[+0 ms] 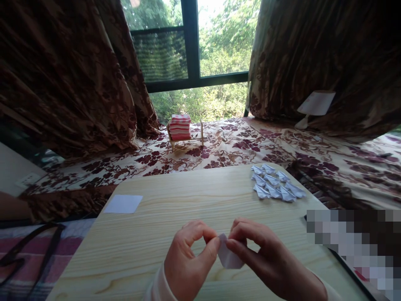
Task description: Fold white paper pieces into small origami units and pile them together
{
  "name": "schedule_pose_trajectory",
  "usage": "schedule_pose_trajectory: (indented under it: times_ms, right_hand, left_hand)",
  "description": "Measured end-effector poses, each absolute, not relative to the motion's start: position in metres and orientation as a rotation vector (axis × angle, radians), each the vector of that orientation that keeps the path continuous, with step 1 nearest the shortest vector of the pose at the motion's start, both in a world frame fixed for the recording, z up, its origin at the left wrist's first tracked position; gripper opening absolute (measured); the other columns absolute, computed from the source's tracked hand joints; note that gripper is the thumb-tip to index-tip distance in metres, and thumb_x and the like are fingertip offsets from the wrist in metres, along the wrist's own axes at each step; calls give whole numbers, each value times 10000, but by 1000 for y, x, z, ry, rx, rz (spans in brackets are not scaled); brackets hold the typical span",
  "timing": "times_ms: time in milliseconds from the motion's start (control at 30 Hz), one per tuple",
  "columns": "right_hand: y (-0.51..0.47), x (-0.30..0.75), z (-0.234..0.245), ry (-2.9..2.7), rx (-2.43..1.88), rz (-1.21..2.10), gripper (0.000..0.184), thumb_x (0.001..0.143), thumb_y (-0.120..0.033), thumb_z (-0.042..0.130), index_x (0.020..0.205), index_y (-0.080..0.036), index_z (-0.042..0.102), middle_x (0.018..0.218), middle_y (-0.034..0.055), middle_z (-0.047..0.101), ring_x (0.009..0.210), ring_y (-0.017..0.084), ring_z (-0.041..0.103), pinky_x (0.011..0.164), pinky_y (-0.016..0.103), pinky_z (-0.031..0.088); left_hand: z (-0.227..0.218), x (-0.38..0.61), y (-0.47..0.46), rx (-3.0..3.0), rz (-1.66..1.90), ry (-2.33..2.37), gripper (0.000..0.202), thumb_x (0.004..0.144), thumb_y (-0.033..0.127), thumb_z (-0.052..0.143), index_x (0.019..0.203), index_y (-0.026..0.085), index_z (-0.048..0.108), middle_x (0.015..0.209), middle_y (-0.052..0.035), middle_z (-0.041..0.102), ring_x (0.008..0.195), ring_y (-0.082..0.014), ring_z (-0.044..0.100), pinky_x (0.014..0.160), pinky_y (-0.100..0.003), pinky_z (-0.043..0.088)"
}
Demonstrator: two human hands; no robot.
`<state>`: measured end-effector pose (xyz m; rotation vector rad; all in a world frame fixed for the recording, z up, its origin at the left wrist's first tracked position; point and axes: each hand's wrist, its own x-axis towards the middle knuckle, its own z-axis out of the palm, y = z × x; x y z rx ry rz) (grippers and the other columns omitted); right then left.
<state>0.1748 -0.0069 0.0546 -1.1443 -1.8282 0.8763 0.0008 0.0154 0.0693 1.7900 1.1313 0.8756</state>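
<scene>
A small piece of white folded paper [230, 256] is between my two hands, above the near part of the wooden table [175, 200]. My left hand [191, 251] pinches its upper left edge between thumb and forefinger. On the other side, my right hand [266, 251] grips the upper right edge with thumb and fingertips. The fingers cover part of the paper's upper edge, and its lower part hangs free toward me. Several folded white paper pieces [274, 184] lie grouped at the table's far right. A flat white sheet of paper [123, 204] lies at the far left.
Beyond the table, a flower-patterned cloth [228, 146] covers a ledge below the window. On it stand a small wooden rack [188, 143] with folded pink cloths [181, 127] and a white lamp [317, 103]. A pixelated patch hides the right side.
</scene>
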Motion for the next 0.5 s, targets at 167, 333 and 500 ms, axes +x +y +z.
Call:
schedule_pose_trajectory:
  times_ms: [167,333,500]
  right_hand:
    - [-3,180,52,-1757,-1163,983,246,894,-306,523,702,-165,586,637,-2,562,589,115,513,557,227,398]
    - [0,181,53,-1698,-1154,1009,257,850,-321,593,651,-162,563,601,-13,556,560,109,511,542,220,400]
    - [4,183,60,-1788,-1101,991,255,898,-297,514,692,-162,577,642,-1,560,604,118,516,575,228,402]
  left_hand:
    - [66,-3,17,1708,888,1112,197,777,214,548,610,149,631,617,-11,565,637,-149,541,631,-244,411]
    - [69,-2,20,1710,775,1179,169,743,204,558,590,154,610,603,-6,581,645,-153,555,659,-248,417]
    - [71,-1,24,1729,787,1129,226,773,235,550,591,143,649,609,-16,578,638,-153,556,645,-248,410]
